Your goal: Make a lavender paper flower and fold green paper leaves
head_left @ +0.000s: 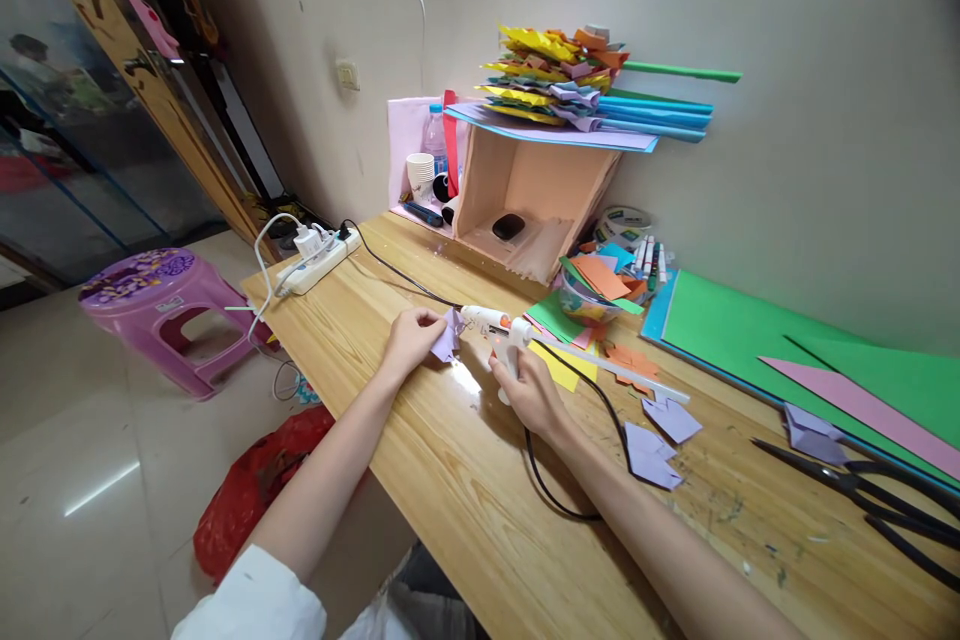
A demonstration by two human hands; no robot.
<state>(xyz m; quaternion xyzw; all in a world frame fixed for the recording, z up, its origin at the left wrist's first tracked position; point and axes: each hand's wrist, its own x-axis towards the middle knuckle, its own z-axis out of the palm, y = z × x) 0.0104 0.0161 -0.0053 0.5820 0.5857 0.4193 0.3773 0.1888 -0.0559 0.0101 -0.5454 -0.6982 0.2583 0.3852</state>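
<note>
Stretched forward, my left hand point(409, 342) pinches purple paper point(448, 338); beside it, my right hand point(531, 386) grips a glue gun point(489, 320).

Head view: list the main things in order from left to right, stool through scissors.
Pink-purple plastic stool → long white plastic power strip → left hand → small folded purple paper → white plastic glue gun → large black scissors.

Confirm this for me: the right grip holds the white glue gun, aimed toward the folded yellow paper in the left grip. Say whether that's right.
Not quite: the folded paper in the left grip is light purple, not yellow, as the head view shows. The rest stands: the right grip holds the white glue gun, aimed toward that paper.
</note>
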